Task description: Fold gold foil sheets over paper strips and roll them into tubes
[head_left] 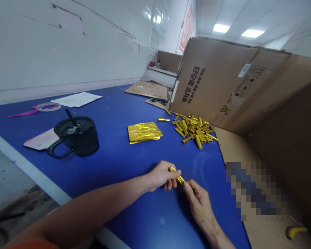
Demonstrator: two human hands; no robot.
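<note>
My left hand (162, 175) and my right hand (198, 200) together pinch one small gold foil stick (177, 175) just above the blue table (124, 162). The left fingers grip its upper end, the right fingertips its lower end. Farther back lies a pile of several gold foil sticks (193, 128) against a large cardboard box (223, 86). A stack of flat gold foil sheets (143, 132) rests to the left of the pile, with one loose stick (163, 120) behind it.
A black mug with a lid and straw (76, 136) stands at the left on a pink-white card (40, 140). Tape roll (48, 106) and papers (76, 99) lie near the wall. Flat cardboard (149, 90) lies at the back. Brown cardboard (261, 228) covers the right.
</note>
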